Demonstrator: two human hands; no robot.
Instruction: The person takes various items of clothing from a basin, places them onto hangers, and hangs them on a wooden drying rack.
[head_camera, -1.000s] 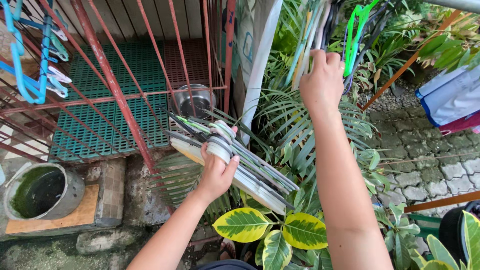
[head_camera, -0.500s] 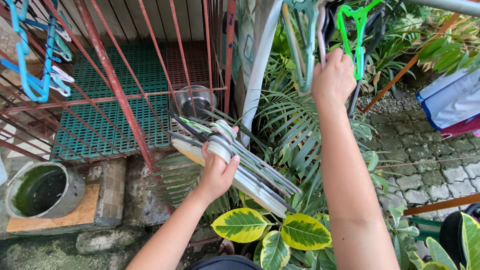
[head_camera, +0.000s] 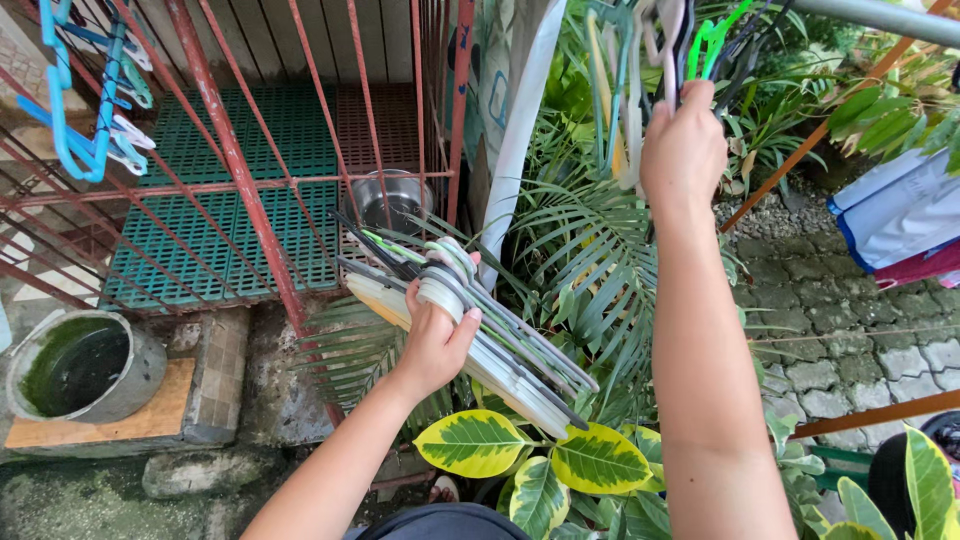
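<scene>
My left hand (head_camera: 435, 335) grips a thick bundle of plastic clothes hangers (head_camera: 500, 345), white, grey and black, held low over the plants. My right hand (head_camera: 683, 150) is raised high and closed around hangers (head_camera: 640, 60) that hang from a grey rail (head_camera: 880, 15) at the top right. A bright green hanger (head_camera: 712, 35) sticks up just above that hand, with pale and dark ones beside it.
A red metal cage (head_camera: 230, 150) with green slatted flooring and a steel bowl (head_camera: 392, 200) stands on the left. Blue clip hangers (head_camera: 85, 100) dangle top left. A pot of green water (head_camera: 75, 365) sits bottom left. Leafy plants (head_camera: 540, 450) and a stone path (head_camera: 850, 330) lie below.
My right hand has shifted slightly left along the rail among the hanging hangers, and the green hanger now sits above it. The left hand and its bundle stay put.
</scene>
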